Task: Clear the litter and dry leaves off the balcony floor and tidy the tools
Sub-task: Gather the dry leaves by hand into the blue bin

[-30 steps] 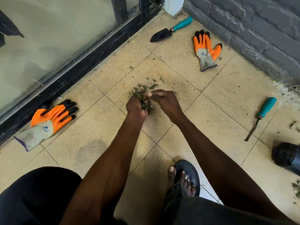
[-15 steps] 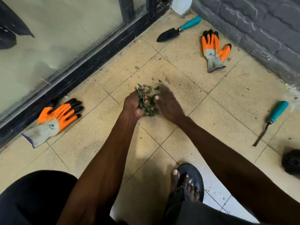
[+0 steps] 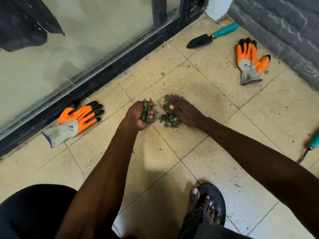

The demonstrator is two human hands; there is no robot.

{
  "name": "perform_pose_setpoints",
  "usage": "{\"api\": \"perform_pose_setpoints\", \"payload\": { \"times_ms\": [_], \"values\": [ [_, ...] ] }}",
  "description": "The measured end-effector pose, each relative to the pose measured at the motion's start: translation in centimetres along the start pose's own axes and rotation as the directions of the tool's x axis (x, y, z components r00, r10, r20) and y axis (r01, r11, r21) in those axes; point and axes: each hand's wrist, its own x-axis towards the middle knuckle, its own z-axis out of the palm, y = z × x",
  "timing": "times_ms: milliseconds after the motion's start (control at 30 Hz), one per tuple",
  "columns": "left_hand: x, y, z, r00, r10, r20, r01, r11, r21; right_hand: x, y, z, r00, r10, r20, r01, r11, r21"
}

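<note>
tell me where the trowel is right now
In the head view the trowel lies flat on the tiled floor at the upper right, near the far corner by the grey brick wall, just beyond the orange glove.

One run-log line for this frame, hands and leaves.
left hand: grips leaf clump | right hand: open, raking leaf pile | floor: two gloves, trowel untidied

A black sandal (image 3: 214, 200) beside the grey brick wall (image 3: 283, 25).
</note>
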Motion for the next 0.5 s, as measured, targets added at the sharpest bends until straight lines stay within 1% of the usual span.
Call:
{"api": "perform_pose_setpoints", "payload": {
  "times_ms": [33,100,133,167,200,267,367,433,467,500],
  "values": [
    [0.0,0.0,-0.4,1.0,-0.002,-0.008,0.002,1.0,-0.007,0.0,-0.4,-0.1,1.0,0.014,-0.008,-0.013,0.996,0.085],
    [0.0,0.0,-0.9,1.0,-0.012,-0.011,0.012,1.0,-0.012,1.1,-0.6,-0.9,0.99,0.087,-0.109,-0.061,0.972,0.226],
    [0.0,0.0,-1.0,1.0,-0.022,-0.002,0.021,1.0,-0.014,2.1,-0.5,-1.3,0.977,0.137,-0.163,-0.094,0.964,0.247],
    [-0.1,-0.2,-1.0,0.999,-0.031,0.007,0.031,0.999,-0.02,3.1,-0.4,-1.7,0.967,0.178,-0.183,-0.128,0.959,0.253],
    [-0.2,-0.3,-0.9,0.999,-0.038,0.015,0.039,0.999,-0.026,4.1,-0.3,-1.8,0.965,0.197,-0.171,-0.152,0.957,0.248],
    [-0.3,-0.6,-0.8,0.999,-0.049,0.019,0.05,0.998,-0.039,5.4,-0.6,-1.4,0.984,0.15,-0.098,-0.131,0.975,0.178],
    [-0.3,-0.7,-1.0,0.998,-0.058,0.003,0.058,0.997,-0.05,4.7,-1.6,0.8,0.998,0.029,0.061,-0.03,1.0,0.009],
    [-0.2,-0.6,-1.3,0.999,-0.051,-0.009,0.051,0.997,-0.063,3.1,-1.9,1.7,0.991,-0.017,0.132,0.023,0.999,-0.048],
    [-0.2,-0.7,-1.4,0.999,-0.047,-0.01,0.046,0.997,-0.067,2.2,-1.9,1.8,0.99,-0.028,0.135,0.034,0.998,-0.044],
    [-0.2,-0.7,-1.5,0.999,-0.042,-0.008,0.042,0.997,-0.07,1.3,-2.1,1.7,0.995,-0.034,0.089,0.034,0.999,0.0]
  ]
}}
